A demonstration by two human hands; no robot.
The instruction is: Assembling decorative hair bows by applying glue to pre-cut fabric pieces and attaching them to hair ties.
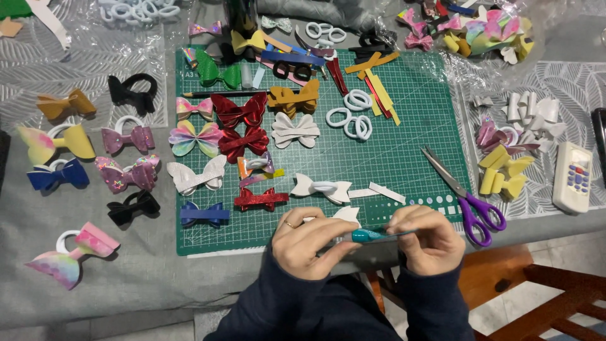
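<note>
My left hand [306,241] and my right hand [429,237] meet at the near edge of the green cutting mat [404,155]. Together they hold a thin teal strip [372,235] stretched between the fingers. A white bow piece [348,215] peeks out just behind my left hand. A white bow with a ring [322,187] and two small white strips [379,191] lie on the mat a little farther back. Dark sleeves cover both wrists.
Purple-handled scissors [467,199] lie right of my hands. Several finished bows fill the mat's left half and the grey cloth [126,265] beside it. White elastic rings [353,117], a white remote [572,177] and a wooden chair [524,284] are nearby.
</note>
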